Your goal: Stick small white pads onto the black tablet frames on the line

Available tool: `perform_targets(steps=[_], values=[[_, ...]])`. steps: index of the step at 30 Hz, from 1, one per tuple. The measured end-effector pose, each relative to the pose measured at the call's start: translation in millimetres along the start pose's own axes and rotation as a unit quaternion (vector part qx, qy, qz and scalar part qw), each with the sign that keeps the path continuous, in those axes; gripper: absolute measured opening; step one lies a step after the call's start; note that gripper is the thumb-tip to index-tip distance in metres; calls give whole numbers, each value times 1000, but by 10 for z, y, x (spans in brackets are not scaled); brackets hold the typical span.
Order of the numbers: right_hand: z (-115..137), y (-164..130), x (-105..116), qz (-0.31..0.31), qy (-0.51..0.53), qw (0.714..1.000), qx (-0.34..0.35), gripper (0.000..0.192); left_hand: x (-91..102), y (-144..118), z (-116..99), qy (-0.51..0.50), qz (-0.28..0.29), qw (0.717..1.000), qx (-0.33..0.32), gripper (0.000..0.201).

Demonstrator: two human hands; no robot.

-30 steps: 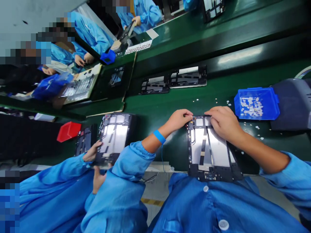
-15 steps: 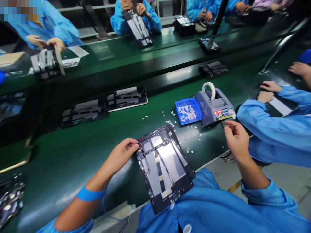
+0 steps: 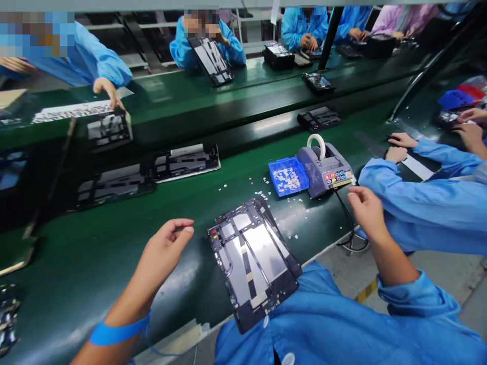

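The tablet frame [image 3: 253, 261] lies flat on the green table [image 3: 95, 243], its near end at the edge, touched by neither of the 2 hands. The left hand [image 3: 165, 251] hovers just beside it, fingers loosely curled, holding nothing. The right hand [image 3: 363, 210] reaches near the tape dispenser [image 3: 325, 167], fingertips pinched together; a blue tray [image 3: 288, 176] sits beside the dispenser.

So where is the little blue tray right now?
The blue tray sits on the green belt, right of centre in the head view. It is just left of the tape machine and beyond the tablet frame.
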State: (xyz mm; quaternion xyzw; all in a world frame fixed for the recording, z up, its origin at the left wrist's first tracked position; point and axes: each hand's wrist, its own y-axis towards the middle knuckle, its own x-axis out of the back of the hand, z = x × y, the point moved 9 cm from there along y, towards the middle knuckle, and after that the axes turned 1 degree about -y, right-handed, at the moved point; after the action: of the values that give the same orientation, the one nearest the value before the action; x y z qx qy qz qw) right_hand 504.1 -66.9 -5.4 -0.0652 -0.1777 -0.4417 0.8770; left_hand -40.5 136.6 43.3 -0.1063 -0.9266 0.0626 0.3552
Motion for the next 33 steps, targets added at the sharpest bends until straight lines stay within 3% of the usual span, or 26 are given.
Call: perform_targets(steps=[2,6,17,25,33], values=[[-245,-91,-267,45,100,987,-114,35,27,-40,-3,-5,-5,1000,1,50],[-336,-114,-579,76,183,966,-169,43,-28,-108,-42,-22,9,1000,1,49],[-329,-92,-708,66,285,922,-252,31,-175,-181,5,-42,43,998,5,49],[-320,-64,-847,42,308,914,-260,20,-272,-216,34,-47,60,997,5,49],[-265,-447,-672,39,232,957,-171,29,-150,-304,252,-66,38,997,19,45]])
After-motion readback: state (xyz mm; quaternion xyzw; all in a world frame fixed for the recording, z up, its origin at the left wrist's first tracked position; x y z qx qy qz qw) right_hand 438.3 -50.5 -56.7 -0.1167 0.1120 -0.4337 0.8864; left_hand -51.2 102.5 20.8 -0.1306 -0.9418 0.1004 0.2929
